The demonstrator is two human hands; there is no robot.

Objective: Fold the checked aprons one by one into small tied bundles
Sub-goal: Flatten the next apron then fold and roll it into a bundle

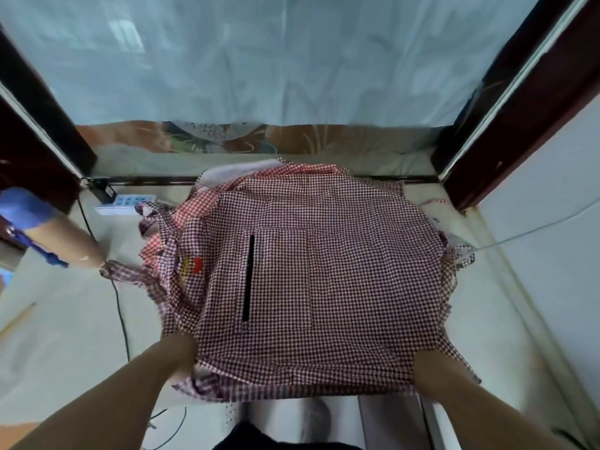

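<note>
The left hand (181,354) and right hand (435,373) each grip a near corner of the checked apron (341,254). Their fingers are tucked under the hem, so how far they curl cannot be told. The apron stretches between and beyond the fingers, over a pile of other aprons (191,209).

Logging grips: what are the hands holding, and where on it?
Left hand and right hand hold the top checked apron by its near corners.
</note>
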